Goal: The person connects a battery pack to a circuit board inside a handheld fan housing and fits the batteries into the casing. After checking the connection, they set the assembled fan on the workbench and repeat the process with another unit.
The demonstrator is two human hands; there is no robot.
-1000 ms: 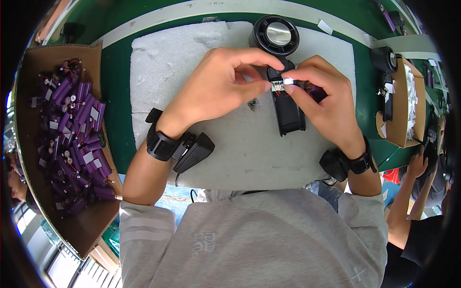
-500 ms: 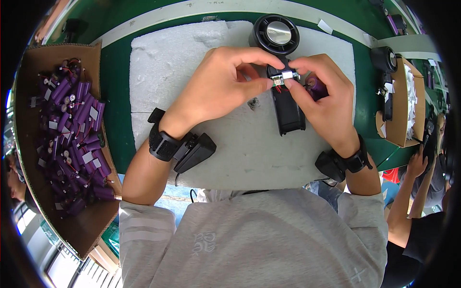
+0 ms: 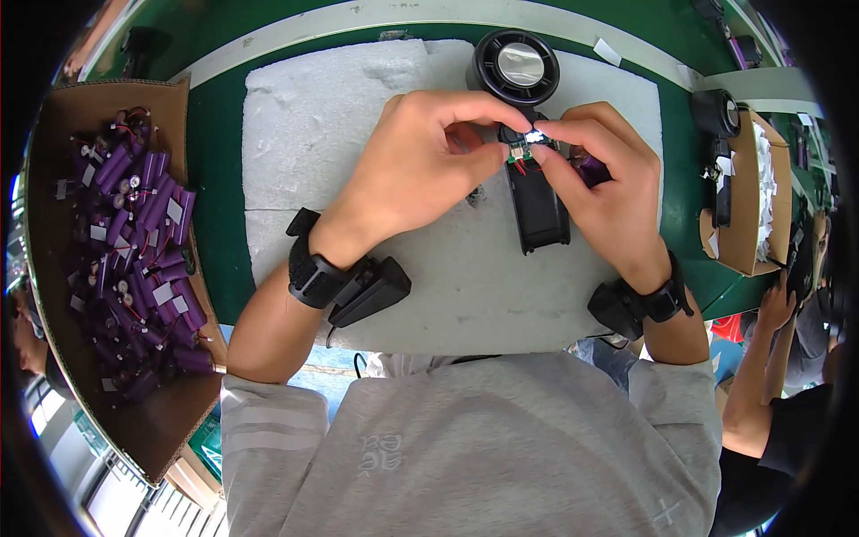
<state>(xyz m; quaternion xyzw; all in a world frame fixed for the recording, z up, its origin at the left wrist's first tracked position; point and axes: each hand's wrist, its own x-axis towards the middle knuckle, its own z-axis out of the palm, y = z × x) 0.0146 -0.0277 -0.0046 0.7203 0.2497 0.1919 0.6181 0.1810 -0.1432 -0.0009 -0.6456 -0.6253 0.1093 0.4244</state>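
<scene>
A black handheld fan lies on the white foam slab, its round head [image 3: 514, 68] away from me and its opened handle [image 3: 539, 215] toward me. At the top of the handle sits a small green circuit board [image 3: 519, 153] with red wires and a bright white piece [image 3: 534, 137]. My left hand [image 3: 420, 166] pinches the board's left side between thumb and forefinger. From the right, my right hand [image 3: 608, 166] closes thumb and forefinger at the board's white piece. A purple battery cell [image 3: 588, 168] shows partly under my right palm; the rest is hidden.
The foam slab [image 3: 403, 286] rests on a green table. At left, a cardboard box [image 3: 170, 430] contains many purple cells with wires. Another black fan [image 3: 718, 116] and a small box [image 3: 747, 246] of white pieces stand at right. A person's arm [image 3: 752, 385] is beyond.
My left hand and wrist have shifted slightly right. The white piece now looks smaller and brighter between my fingertips. The fan has barely moved.
</scene>
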